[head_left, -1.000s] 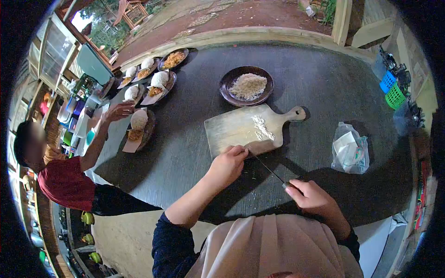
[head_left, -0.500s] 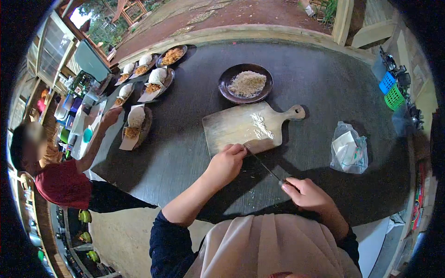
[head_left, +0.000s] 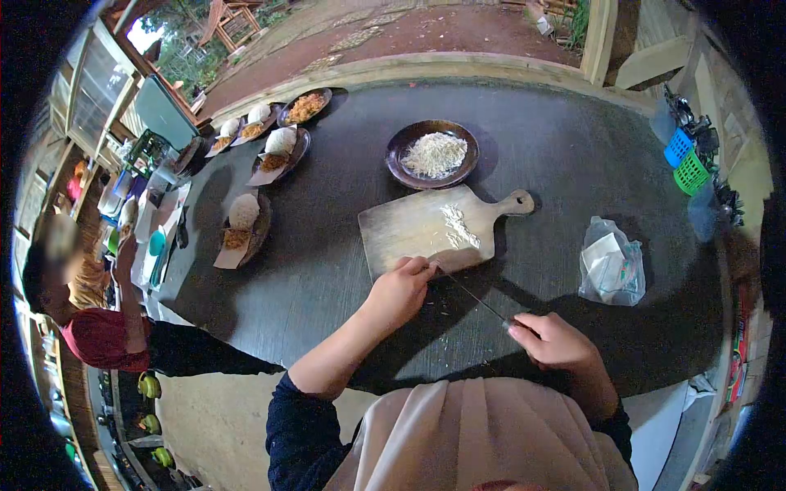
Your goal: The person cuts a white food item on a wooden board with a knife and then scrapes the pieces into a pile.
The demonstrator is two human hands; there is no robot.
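Observation:
A wooden cutting board (head_left: 397,233) lies on the dark table in front of me, with thin white shreds (head_left: 458,227) on its right part. At its near edge my left hand (head_left: 399,292) is closed, fingertips pressed together; what they pinch is hidden. My right hand (head_left: 558,340) is wrapped round the handle of a knife (head_left: 479,301). The thin blade points up and left, its tip beside my left fingertips. Behind the board stands a dark plate (head_left: 399,169) heaped with pale shreds (head_left: 435,155).
To the left stand plates with rice and shredded orange-brown food, the nearest a dark oval plate (head_left: 264,222). A co-worker in a red top (head_left: 102,337) stands at far left. At right are a plastic bag (head_left: 612,262) with something white inside and a green basket (head_left: 692,172).
The co-worker's hand has drawn back left, and one plate of rice has left the table's left edge. My right hand has shifted slightly right with the knife; my left hand stays nearly still.

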